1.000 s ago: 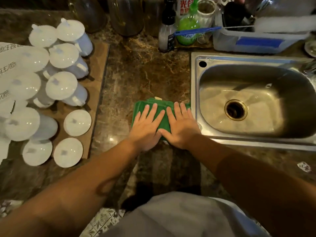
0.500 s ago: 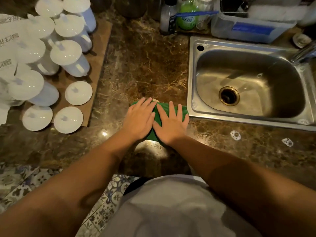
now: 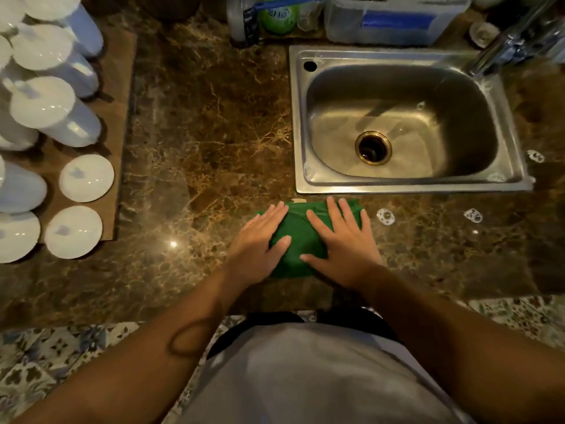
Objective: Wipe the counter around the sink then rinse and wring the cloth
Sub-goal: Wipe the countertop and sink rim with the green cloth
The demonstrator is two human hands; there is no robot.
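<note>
I see the counter [image 3: 198, 123] carrying the sink [image 3: 406, 186], its basin empty down to the drain. On the front strip, just below the sink's front-left corner, lies the cloth [image 3: 298, 240]. My left hand [image 3: 260, 240] and right hand [image 3: 345, 243] press it flat, fingers spread wide, gripping nothing. I judge it soft, light and limp; bunching it from the edges should lift it.

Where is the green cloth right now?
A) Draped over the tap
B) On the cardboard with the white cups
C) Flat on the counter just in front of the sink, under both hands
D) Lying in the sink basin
C: the green cloth lies on the marble counter just in front of the sink, pressed flat by the left hand and right hand.
</note>
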